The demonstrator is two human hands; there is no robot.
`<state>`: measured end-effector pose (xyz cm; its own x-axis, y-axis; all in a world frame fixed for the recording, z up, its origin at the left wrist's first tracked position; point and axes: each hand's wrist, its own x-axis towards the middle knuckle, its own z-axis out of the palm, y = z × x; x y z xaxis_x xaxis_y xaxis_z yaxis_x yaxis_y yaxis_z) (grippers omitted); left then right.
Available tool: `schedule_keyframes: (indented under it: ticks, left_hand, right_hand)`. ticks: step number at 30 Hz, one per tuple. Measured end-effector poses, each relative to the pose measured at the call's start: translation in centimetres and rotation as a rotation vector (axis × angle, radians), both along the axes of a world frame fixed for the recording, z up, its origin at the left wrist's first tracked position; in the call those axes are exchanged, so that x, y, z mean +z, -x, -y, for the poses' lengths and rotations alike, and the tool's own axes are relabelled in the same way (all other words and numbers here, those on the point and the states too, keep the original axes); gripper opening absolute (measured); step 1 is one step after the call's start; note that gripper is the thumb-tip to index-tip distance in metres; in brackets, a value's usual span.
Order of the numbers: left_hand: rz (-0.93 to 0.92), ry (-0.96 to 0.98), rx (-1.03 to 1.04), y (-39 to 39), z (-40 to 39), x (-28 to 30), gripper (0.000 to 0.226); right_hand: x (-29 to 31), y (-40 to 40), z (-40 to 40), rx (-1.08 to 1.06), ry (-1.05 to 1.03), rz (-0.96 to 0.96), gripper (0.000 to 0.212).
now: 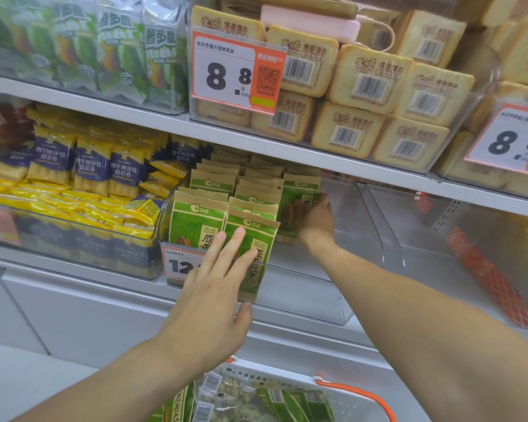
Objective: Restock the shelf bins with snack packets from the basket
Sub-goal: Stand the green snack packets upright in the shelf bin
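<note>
The white steel shelving point(281, 153) carries rows of clear plastic bins, and the one being restocked, the clear plastic shelf bin point(311, 287) on the middle shelf, is filled only on its left side: upright green-and-kraft paper snack packets point(256, 190) stand in rows there, while the right side of the bin shows bare plastic down to the floor. My judgement is that the job is roughly half done for this bin. The neighbouring clear bin point(439, 239) to the right also looks largely unfilled.

At the bottom edge, the white plastic basket with an orange handle point(342, 397) holds several more green packets point(290, 403) lying flat, so stock remains to be moved.

The left hand point(214, 296) lies spread with straight, relaxed fingers point(238, 239) pressed flat against the front packet point(250, 239) and the bin's front wall; the thumb sits under the bin's lower edge. It grasps nothing, only steadies the front row.

The right hand point(316, 217) reaches deep into the bin and touches the rightmost rear packet point(296, 202), which stands upright against the row. The fingers are turned away behind the hand, so I cannot tell whether they grip or merely push it.
</note>
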<state>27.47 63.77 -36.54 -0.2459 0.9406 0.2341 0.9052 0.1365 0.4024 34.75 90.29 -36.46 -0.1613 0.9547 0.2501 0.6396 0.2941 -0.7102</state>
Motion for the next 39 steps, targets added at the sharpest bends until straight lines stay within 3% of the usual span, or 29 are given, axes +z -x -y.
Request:
schedule_keyframes:
  ticks: [7,15,20,24,27,32,36,39]
  left_hand:
    - [-0.029,0.0,-0.002,0.0,0.0,-0.2,0.075]
    - [-0.034,-0.017,-0.033,0.1,0.3,-0.4,0.073]
    - [0.064,-0.317,-0.028,-0.3,0.6,0.3,0.042]
    - [0.115,-0.348,-0.012,-1.2,1.5,0.0,0.027]
    - [0.146,-0.2,0.061,-1.9,2.7,-2.5,0.03]
    - [0.181,0.455,0.148,-2.1,7.4,-10.1,0.047]
    - [0.182,0.805,0.2,-3.3,13.1,-16.0,0.051]
    - [0.303,0.809,0.195,-4.5,14.9,-18.0,0.055]
  right_hand:
    - [1.3,-0.6,0.2,0.023,0.053,0.021,0.075]
    - [4.7,-4.4,4.5,0.131,-0.005,0.073,0.057]
    - [6.4,-8.2,12.3,0.263,-0.195,-0.064,0.022]
    - [4.7,-9.9,17.9,0.473,-0.26,-0.097,0.02]
    - [0.6,-10.1,20.0,0.533,-0.176,-0.067,0.024]
    - [-9.6,-11.1,23.0,0.461,0.169,0.02,0.03]
    - [-17.2,-13.8,25.7,0.612,0.46,0.411,0.05]
    - [-19.9,-15.6,26.6,0.793,0.688,0.781,0.089]
